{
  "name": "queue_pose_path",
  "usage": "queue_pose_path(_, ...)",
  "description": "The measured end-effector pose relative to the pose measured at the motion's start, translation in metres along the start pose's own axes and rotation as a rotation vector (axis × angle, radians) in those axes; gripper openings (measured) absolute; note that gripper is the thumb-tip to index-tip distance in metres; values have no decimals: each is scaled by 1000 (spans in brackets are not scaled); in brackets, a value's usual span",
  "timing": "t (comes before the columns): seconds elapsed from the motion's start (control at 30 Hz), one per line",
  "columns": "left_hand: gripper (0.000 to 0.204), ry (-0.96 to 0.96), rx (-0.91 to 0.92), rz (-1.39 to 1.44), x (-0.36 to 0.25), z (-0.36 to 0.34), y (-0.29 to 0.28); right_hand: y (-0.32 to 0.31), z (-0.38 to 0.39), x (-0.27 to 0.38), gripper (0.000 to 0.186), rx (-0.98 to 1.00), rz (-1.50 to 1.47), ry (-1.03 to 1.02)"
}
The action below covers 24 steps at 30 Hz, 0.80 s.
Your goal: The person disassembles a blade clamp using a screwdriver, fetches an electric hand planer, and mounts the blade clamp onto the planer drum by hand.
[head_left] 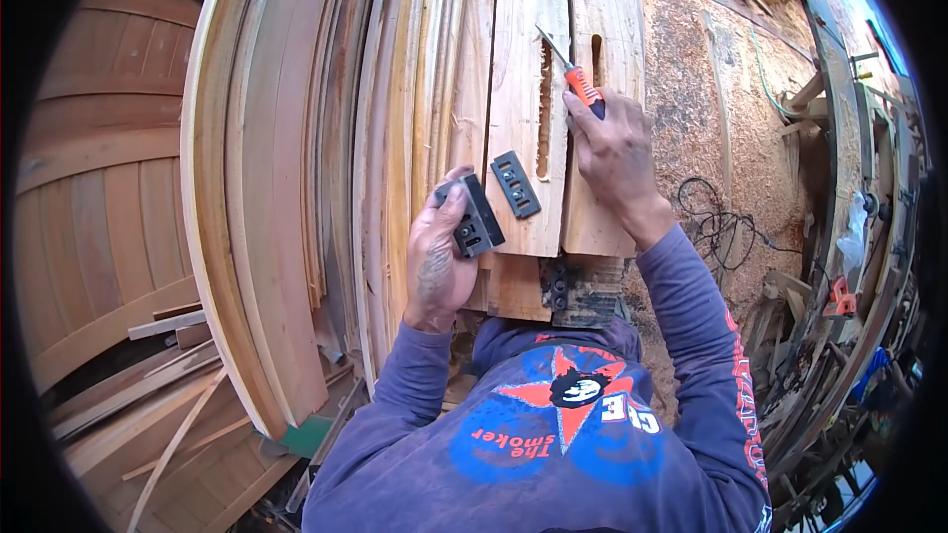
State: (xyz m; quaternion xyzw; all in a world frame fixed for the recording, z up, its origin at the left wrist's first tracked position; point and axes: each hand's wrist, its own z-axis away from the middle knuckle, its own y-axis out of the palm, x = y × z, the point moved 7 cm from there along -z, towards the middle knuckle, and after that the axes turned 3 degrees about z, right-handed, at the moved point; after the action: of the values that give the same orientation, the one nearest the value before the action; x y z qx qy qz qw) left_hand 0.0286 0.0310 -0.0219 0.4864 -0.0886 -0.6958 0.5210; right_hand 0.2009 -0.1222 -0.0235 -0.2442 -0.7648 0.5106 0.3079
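Note:
My left hand (439,247) is closed round a dark metal block (479,217) with slots and a screw in its face, held above the boards. In my right hand (614,153) is a screwdriver (585,87) with an orange and black handle; its shaft points up and left, over a long slot (544,118) cut in the pale board (515,49). A flat black slotted plate (515,185) with screws lies on that same board, between my hands and touched by neither. The board beside it on the right (607,20) has a slot too, partly behind my right hand.
Several long planks (286,138) stand side by side to the left. Wooden panels (109,207) lean farther left. Shavings (701,118) cover the ground at right, where a tangled black cable (716,222) lies. A dark metal fitting (583,301) sits at the boards' near end.

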Motion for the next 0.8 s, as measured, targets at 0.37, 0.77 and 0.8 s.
queue_pose_path(0.37,43,-176,143,-281,30,-30,49,-53,43,39,127,163,-937,-169)
queue_pose_path(0.77,23,-33,7,93,10,-18,10,-57,24,37,80,-117,-564,-210)
queue_pose_path(0.8,23,-51,-8,180,8,-13,0,-54,18,44,77,-169,-426,-202)
